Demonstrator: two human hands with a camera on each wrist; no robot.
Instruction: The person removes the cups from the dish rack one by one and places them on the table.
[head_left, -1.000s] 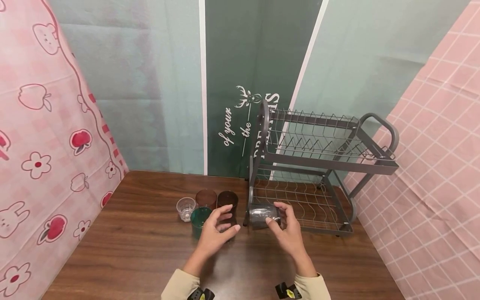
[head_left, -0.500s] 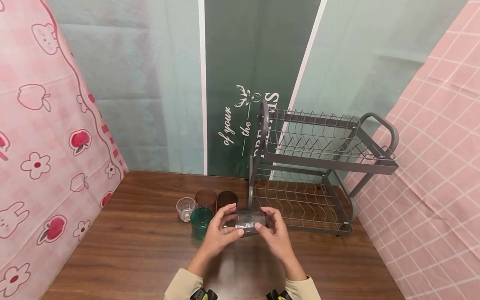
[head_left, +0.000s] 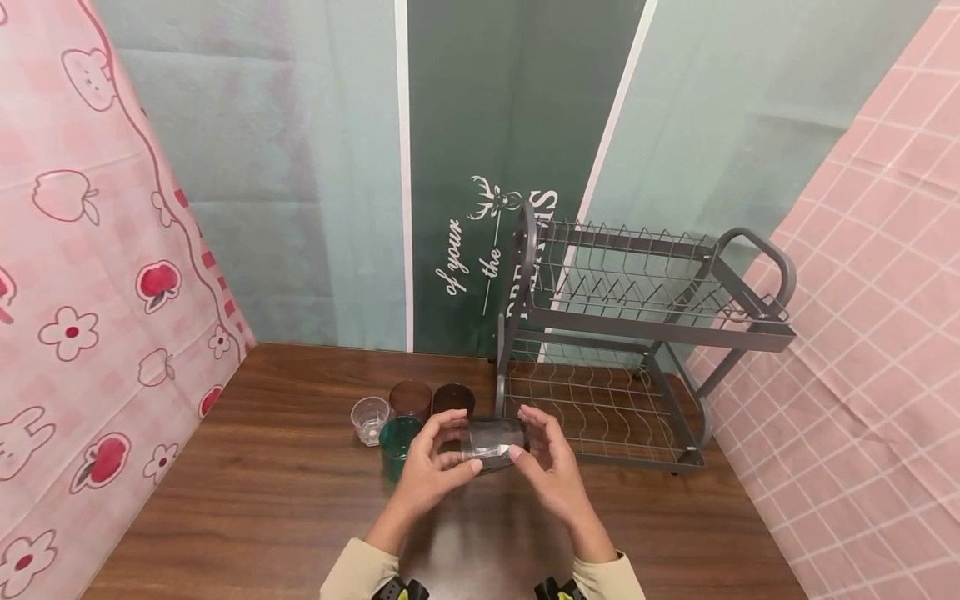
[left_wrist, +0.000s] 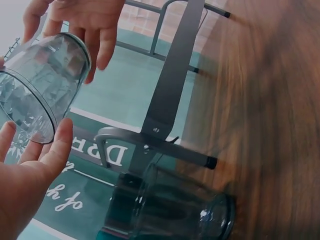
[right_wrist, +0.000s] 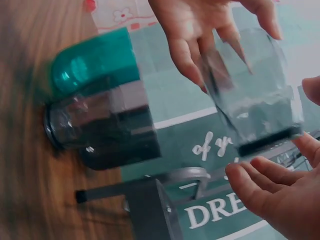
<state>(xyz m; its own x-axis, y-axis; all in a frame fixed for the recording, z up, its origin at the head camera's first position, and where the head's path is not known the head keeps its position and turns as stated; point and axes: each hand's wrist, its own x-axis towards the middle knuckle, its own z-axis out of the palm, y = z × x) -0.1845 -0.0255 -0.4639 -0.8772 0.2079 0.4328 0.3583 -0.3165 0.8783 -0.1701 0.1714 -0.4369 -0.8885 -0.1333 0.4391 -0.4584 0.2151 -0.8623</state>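
Note:
A grey see-through drinking glass lies sideways in the air between my two hands, above the table's middle. My left hand holds its left end, thumb below and fingers above. My right hand grips the right end in the same way. In the left wrist view the glass shows faceted sides. Beyond my left hand stand a green glass, a clear glass, a reddish-brown glass and a dark brown glass, the last partly hidden by my fingers.
A two-tier grey dish rack stands at the back right, with wire slots above and a wavy wire shelf below. The wooden table is bordered by a green backdrop and pink cloths at both sides.
The right hand has brought the grey glass leftward from beside the rack. The left hand has taken hold of its other end, and both have shifted slightly left since.

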